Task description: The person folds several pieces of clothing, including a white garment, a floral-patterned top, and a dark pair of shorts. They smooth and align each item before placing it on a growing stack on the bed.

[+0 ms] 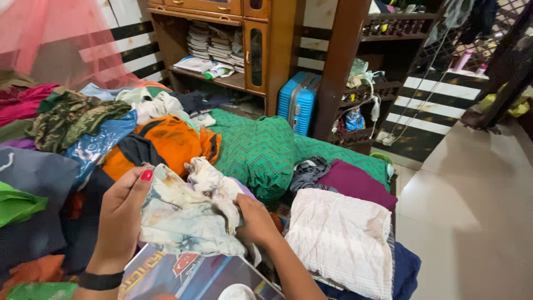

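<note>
Both hands hold a pale, stained patterned cloth (186,214) low in the middle of the head view. My left hand (119,214), with a red-painted thumbnail and a black wristband, grips the cloth's left edge. My right hand (255,219) is closed on its bunched right side. The cloth hangs over a dark printed garment (183,278) spread below it.
A heap of mixed clothes (83,128) fills the left side, with an orange garment (172,141) and a green pillow (258,150) behind. A folded cream cloth (338,239) and a maroon one (355,183) lie right. Beyond are a blue suitcase (297,100), wooden shelves (222,44), tiled floor (472,211).
</note>
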